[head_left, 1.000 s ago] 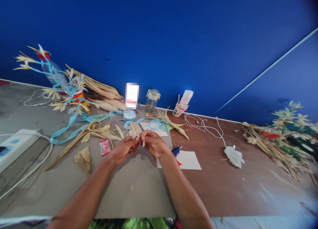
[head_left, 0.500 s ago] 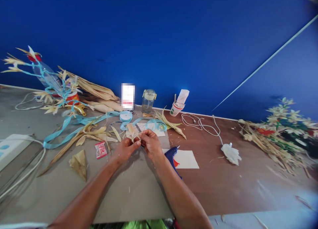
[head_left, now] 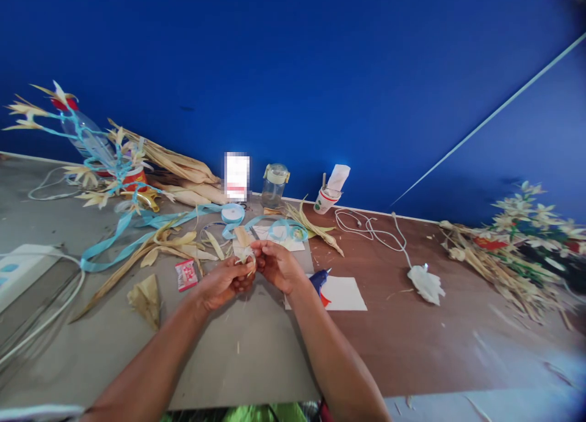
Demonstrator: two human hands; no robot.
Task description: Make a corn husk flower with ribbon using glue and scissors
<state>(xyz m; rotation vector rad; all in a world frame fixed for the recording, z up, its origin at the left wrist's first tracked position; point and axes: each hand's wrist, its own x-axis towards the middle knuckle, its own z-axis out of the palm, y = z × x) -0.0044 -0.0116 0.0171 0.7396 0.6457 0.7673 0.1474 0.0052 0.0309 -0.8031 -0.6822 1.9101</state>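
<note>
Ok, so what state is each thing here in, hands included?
Left hand, pinching a pale husk piece
Right hand, curled close beside it
Glue gun, partly hidden
Blue ribbon, lying loose
Jar, lid on
Cup, holding white paper
White cable, loosely looped
Red packet, lying flat, seal unclear
Plastic bottle, capped

left grip [head_left: 229, 280]: pale strip [head_left: 247, 257] | right grip [head_left: 278, 267]: just beside it | glue gun [head_left: 318, 280]: on paper [head_left: 347, 294]

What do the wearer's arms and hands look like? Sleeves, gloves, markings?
Left hand and right hand: bare, five-fingered, ungloved. Left forearm and right forearm: no sleeve in frame, no watch, bracelet or cable visible at either wrist. No obvious markings; rings or fine detail too small to tell.
</note>
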